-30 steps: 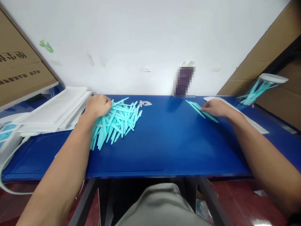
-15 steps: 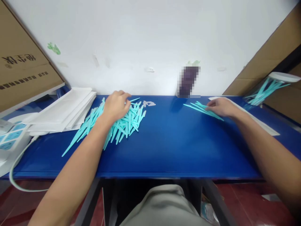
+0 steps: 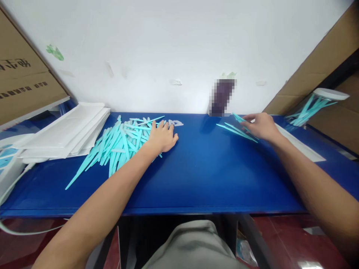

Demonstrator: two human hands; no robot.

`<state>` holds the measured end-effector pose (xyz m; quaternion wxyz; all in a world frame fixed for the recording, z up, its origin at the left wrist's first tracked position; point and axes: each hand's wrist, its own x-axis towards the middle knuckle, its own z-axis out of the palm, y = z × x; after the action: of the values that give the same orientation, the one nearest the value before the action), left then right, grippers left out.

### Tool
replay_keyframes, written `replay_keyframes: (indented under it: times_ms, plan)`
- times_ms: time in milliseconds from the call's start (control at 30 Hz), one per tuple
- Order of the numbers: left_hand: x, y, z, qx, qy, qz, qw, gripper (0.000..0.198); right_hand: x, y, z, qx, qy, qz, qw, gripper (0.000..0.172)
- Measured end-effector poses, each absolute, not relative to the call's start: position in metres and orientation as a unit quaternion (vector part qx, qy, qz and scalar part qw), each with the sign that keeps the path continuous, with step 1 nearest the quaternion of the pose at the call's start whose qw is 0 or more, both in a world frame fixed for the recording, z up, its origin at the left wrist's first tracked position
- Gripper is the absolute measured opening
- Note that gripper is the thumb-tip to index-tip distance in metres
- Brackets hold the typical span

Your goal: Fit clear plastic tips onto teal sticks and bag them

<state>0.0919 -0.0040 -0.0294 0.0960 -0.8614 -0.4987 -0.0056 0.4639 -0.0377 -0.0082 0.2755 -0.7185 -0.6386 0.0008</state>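
A heap of slim, tapered turquoise plastic sticks [image 3: 120,140], some with a pale wider end, lies left of the middle on the blue table. My left hand [image 3: 163,136] rests over the heap's right edge, palm down and fingers spread. On the right, my right hand [image 3: 260,125] pinches a turquoise stick [image 3: 237,117] between its fingers; how many it holds is partly hidden. Beneath that hand, a couple more loose turquoise sticks [image 3: 235,131] lie on the table.
White padded envelopes [image 3: 64,129] are stacked at left beside a power strip [image 3: 8,158] with a cable. A clear jar [image 3: 308,110] of turquoise sticks leans at right, near a white sheet [image 3: 303,144]. Cardboard [image 3: 25,74] and a white wall [image 3: 157,45] border the blue table [image 3: 196,179].
My left hand has slid right across the heap, its fingers now spread. My right hand has lifted a stick away from the others lying there. The view has shifted slightly.
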Motion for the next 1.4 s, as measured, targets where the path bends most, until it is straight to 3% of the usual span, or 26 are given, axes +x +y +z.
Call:
replay_keyframes:
  times_ms: [300, 433, 633, 1033, 1300, 1400]
  plan:
    - [0.083, -0.008, -0.022, -0.890, -0.435, -0.070, 0.114, 0.033, 0.423, -0.042, -0.014, -0.658, -0.691, -0.017, 0.299, 0.024]
    - [0.079, -0.006, -0.017, -0.886, -0.436, -0.126, 0.097, 0.032, 0.403, -0.050, -0.022, -0.593, -0.754, 0.002, 0.283, 0.028]
    - [0.085, 0.003, -0.020, -0.871, -0.446, -0.205, -0.013, 0.034, 0.388, -0.056, -0.024, -0.558, -0.785, 0.030, 0.266, 0.028]
    - [0.104, 0.021, -0.015, -0.905, -0.412, -0.058, 0.092, 0.040, 0.381, -0.061, -0.023, -0.555, -0.771, 0.043, 0.310, 0.029]
    - [0.097, -0.030, -0.021, -0.945, -0.294, -0.132, -0.056, 0.037, 0.376, -0.063, -0.025, -0.510, -0.809, 0.046, 0.290, 0.032]
    - [0.092, -0.039, -0.016, -0.935, -0.291, -0.196, -0.047, 0.031, 0.374, -0.063, -0.028, -0.486, -0.826, 0.059, 0.277, 0.030]
